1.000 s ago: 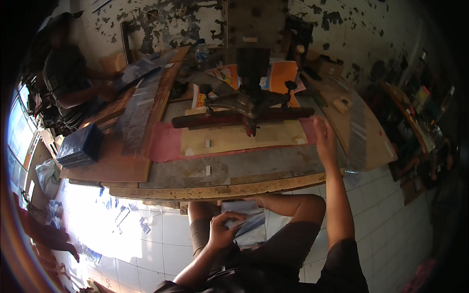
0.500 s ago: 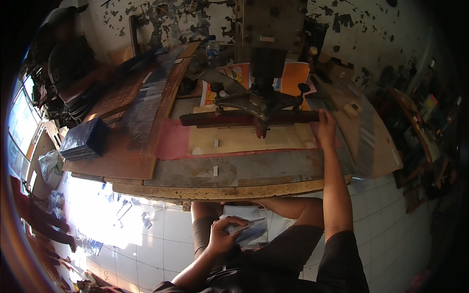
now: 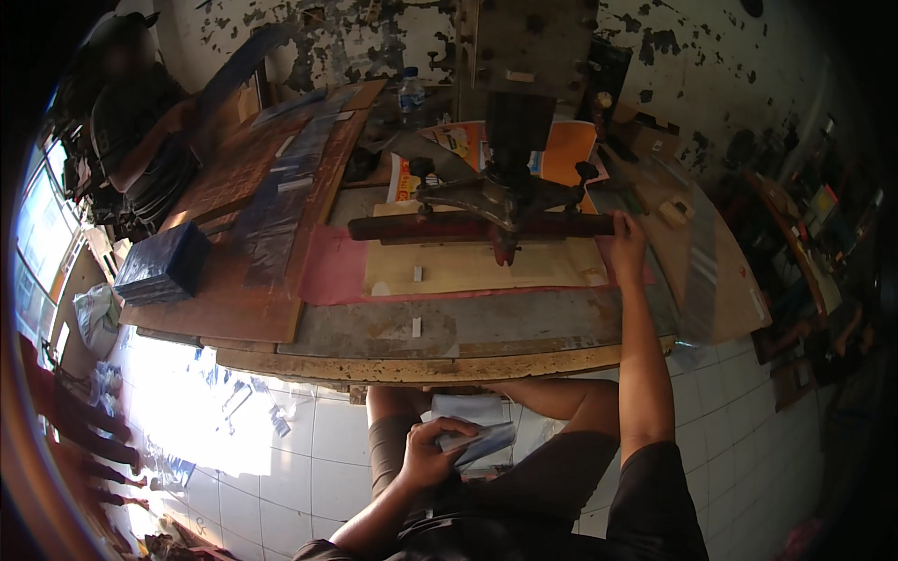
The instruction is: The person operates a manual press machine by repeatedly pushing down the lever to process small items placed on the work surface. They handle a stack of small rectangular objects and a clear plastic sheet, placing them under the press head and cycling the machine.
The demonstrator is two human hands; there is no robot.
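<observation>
My right hand (image 3: 627,238) reaches up over the workbench and grips the right end of a long dark red bar (image 3: 440,227) under a metal press head (image 3: 510,182). Beneath the bar lies a tan sheet (image 3: 468,266) on a pink sheet (image 3: 332,271). My left hand (image 3: 432,451) stays low over my lap and holds a thin stack of pale plastic sheets (image 3: 482,441), fingers curled round it.
The worn wooden bench edge (image 3: 412,366) runs across the middle. A dark blue stack (image 3: 164,265) sits at its left end, with long boards (image 3: 281,178) behind. Another person (image 3: 131,122) sits at far left. A plastic bottle (image 3: 409,93) stands at the back. Cluttered shelves (image 3: 804,243) are on the right.
My right hand has slid up from the pink sheet onto the right end of the bar. My left hand has closed round the pale sheets on my lap.
</observation>
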